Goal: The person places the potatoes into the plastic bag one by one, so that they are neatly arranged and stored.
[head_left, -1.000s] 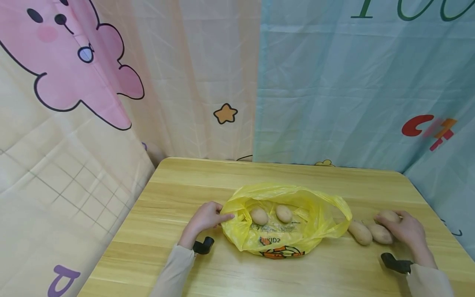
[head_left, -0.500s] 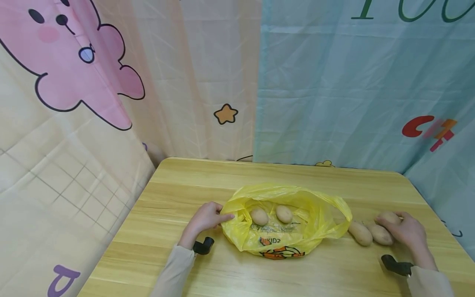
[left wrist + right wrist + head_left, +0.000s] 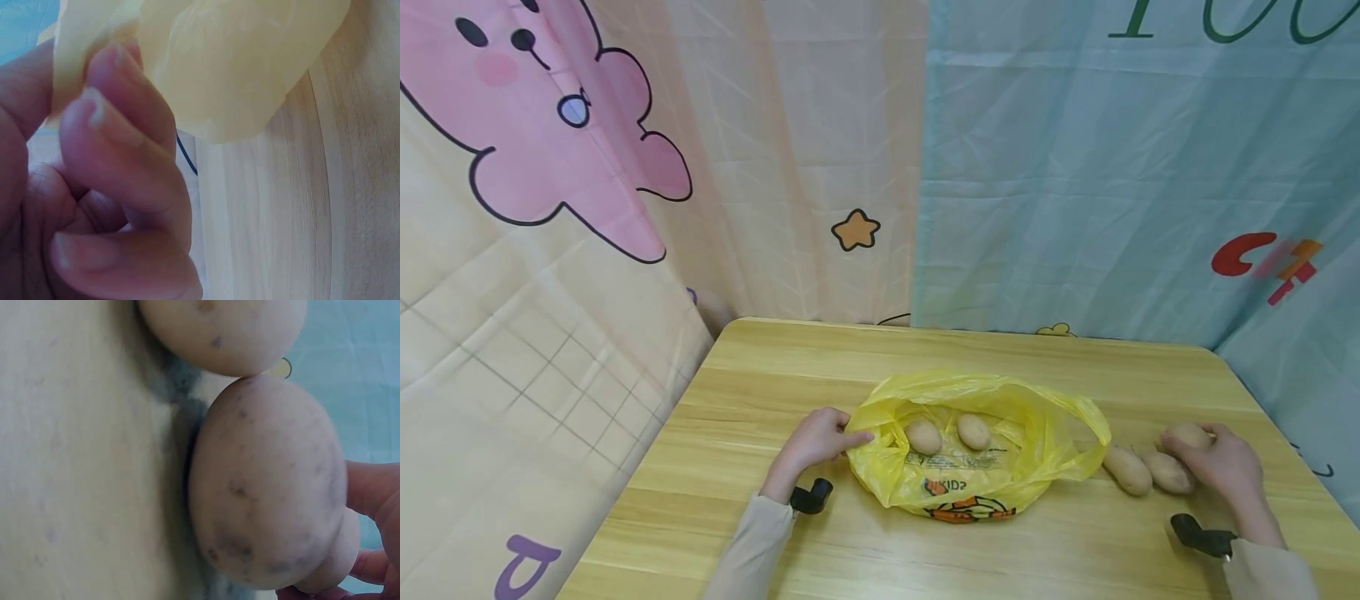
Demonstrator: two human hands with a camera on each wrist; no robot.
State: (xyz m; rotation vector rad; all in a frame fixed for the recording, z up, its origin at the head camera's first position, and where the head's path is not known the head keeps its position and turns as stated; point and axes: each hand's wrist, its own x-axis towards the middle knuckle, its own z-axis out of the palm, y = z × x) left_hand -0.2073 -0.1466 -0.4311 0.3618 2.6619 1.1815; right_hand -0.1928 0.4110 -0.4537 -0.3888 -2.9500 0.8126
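Observation:
A yellow plastic bag (image 3: 910,492) lies with its mouth open in the middle of the table. Inside it rest two potatoes, one on the left (image 3: 924,436) and one on the right (image 3: 974,432). My left hand (image 3: 816,437) pinches the bag's left rim; the left wrist view shows thin yellow film (image 3: 231,69) between thumb and curled fingers. To the right of the bag, my right hand (image 3: 1228,467) grips a potato (image 3: 1186,436) at the back of a small group. Two more potatoes, a long one (image 3: 1127,471) and a rounder one (image 3: 269,487), lie beside it.
The wooden table (image 3: 1060,558) has rounded far corners. Printed curtains (image 3: 820,150) hang behind it and at both sides. Each wrist carries a black camera mount, the left one (image 3: 812,497) near the bag and the right one (image 3: 1201,535) near the potatoes.

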